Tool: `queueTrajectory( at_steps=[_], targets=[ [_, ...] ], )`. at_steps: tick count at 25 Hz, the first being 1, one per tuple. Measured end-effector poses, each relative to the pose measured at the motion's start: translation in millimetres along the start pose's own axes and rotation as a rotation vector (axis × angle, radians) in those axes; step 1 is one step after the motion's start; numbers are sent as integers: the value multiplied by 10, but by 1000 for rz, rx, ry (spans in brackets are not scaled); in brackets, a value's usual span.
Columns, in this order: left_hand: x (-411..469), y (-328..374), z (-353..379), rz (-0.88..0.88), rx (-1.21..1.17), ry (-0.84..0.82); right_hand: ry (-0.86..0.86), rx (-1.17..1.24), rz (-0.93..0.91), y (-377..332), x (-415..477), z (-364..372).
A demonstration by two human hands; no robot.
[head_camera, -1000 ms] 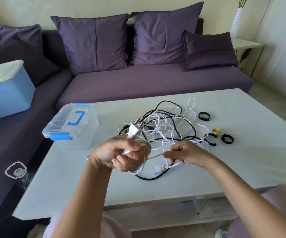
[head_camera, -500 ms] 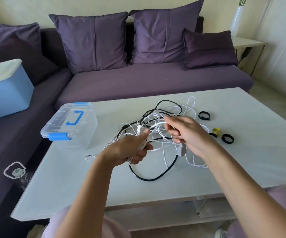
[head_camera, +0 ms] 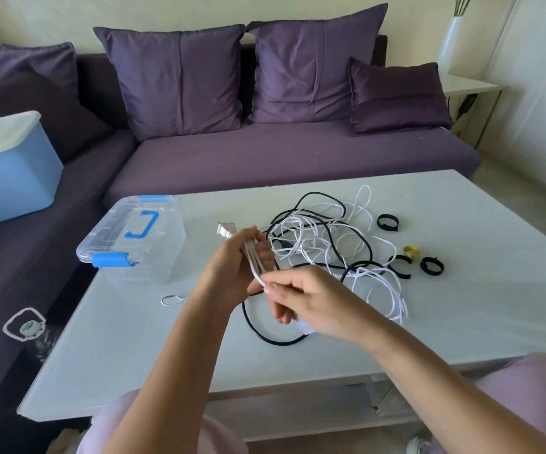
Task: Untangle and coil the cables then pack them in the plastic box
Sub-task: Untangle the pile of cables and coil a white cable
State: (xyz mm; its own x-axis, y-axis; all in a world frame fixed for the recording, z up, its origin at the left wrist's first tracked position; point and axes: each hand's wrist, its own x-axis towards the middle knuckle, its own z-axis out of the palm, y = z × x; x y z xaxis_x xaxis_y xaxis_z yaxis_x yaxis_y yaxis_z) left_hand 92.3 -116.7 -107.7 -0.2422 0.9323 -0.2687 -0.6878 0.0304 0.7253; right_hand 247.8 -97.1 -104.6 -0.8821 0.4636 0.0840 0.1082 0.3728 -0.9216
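Note:
My left hand (head_camera: 232, 270) grips a small coil of white cable (head_camera: 252, 257) above the table, with the white plug (head_camera: 225, 229) sticking out past my fingers. My right hand (head_camera: 311, 299) pinches the same white cable at the coil's lower end. Behind my hands a tangle of white and black cables (head_camera: 324, 244) lies on the white table (head_camera: 461, 306). A black cable loop (head_camera: 265, 335) curves under my right hand. The clear plastic box (head_camera: 134, 240) with blue handle and latches stands shut at the table's left.
Black cable ties (head_camera: 388, 222) (head_camera: 432, 265) and a yellow one (head_camera: 411, 250) lie right of the tangle. A small white wire loop (head_camera: 170, 299) lies near the box. A purple sofa (head_camera: 281, 152) runs behind and to the left, with a blue bin (head_camera: 9, 178) on it.
My right hand came back down from the tangle to the coil's lower end. My left hand turned, so the coil stands more upright and the plug points up and left.

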Motion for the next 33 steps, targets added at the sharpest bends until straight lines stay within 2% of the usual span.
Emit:
queueTrajectory(
  at_steps=[3,4,6,7,10,13,15,21,24,27,30,33],
  targets=[
    [-37,45,-12,19,-189,-76,-26,-8,16,117,-63,72],
    [-48,64,-34,-29,-259,-159,-40,-1,27,152,-80,76],
    [-81,89,-63,-201,-387,-454,-88,83,67,221,-105,45],
    [-96,89,-55,-276,-364,-554,-112,146,95,255,-113,7],
    [-125,58,-26,-387,-133,-681,-84,230,165,308,-129,-152],
    [-179,24,1,-386,152,-709,-29,366,222,304,-129,-242],
    [-198,2,-2,-421,237,-746,-54,450,221,302,-140,-250],
    [-257,-71,26,-429,502,-741,-21,359,182,370,-153,-170],
    [-270,-100,89,-349,789,-690,-37,325,155,400,-160,-116],
    [-278,-54,97,-346,1035,-655,-44,305,144,481,-177,-26],
    [-355,23,101,-366,1253,-590,38,302,154,570,-191,127],
    [-418,38,78,-279,1573,-492,121,317,170,605,-206,225]
  ],
)
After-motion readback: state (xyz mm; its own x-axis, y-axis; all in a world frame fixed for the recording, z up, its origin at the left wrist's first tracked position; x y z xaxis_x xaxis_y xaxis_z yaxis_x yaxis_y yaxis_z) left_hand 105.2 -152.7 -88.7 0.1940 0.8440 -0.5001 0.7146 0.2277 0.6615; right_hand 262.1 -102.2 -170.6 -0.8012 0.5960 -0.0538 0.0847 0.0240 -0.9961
